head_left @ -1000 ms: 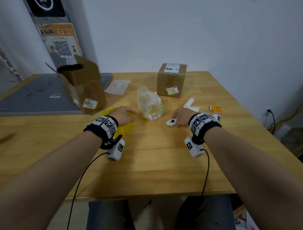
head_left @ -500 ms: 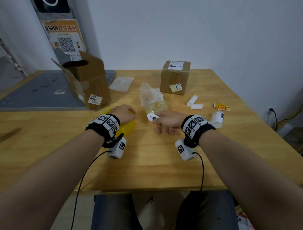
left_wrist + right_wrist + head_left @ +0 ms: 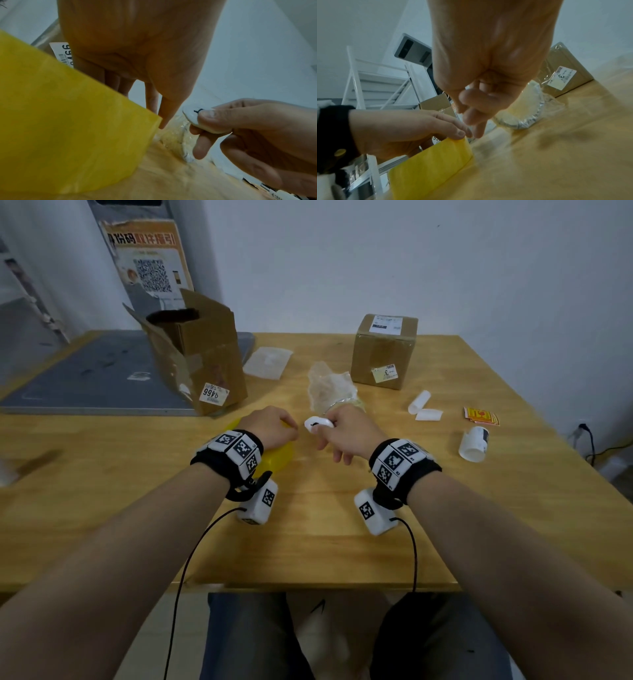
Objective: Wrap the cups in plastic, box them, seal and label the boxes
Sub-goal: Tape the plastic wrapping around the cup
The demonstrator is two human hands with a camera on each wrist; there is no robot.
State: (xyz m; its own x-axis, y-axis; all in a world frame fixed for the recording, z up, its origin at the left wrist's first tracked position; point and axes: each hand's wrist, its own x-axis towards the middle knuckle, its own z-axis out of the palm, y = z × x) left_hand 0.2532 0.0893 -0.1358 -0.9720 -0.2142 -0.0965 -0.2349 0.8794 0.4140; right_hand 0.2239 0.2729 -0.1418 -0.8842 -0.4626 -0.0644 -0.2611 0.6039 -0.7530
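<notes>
Yellow tape roll (image 3: 279, 451) lies flat on wooden table (image 3: 325, 542), centre, mostly under left hand (image 3: 270, 428). Left hand rests on the roll, thumb and forefinger pressed together at its free edge, pinching it; see left wrist view, roll (image 3: 68, 121). Right hand (image 3: 349, 433) just at 3 o'clock of left hand, thumb and fingers clamped on small white cutter (image 3: 318, 423), other fingers loosely curled. Same cutter in left wrist view (image 3: 193, 117). Hands close, not touching as far as visible.

Wrapped cup (image 3: 330, 392) lies on its side at 12 o'clock of right hand, clear plastic round it, open end toward the hands. Open box (image 3: 198, 354) at 11 o'clock, flaps up, tilted, sticker reading 9466 on front. Sealed box (image 3: 383, 350) at 1 o'clock, white label on top, small label on front. Flat plastic bag (image 3: 267, 362) between the boxes. White tube (image 3: 418, 401) and white strip (image 3: 428, 414) at 2 o'clock; red-yellow stickers (image 3: 481, 416) further right. White cup (image 3: 474, 444) on its side at 3 o'clock near table edge. Grey board (image 3: 85, 374) at 10 o'clock.
</notes>
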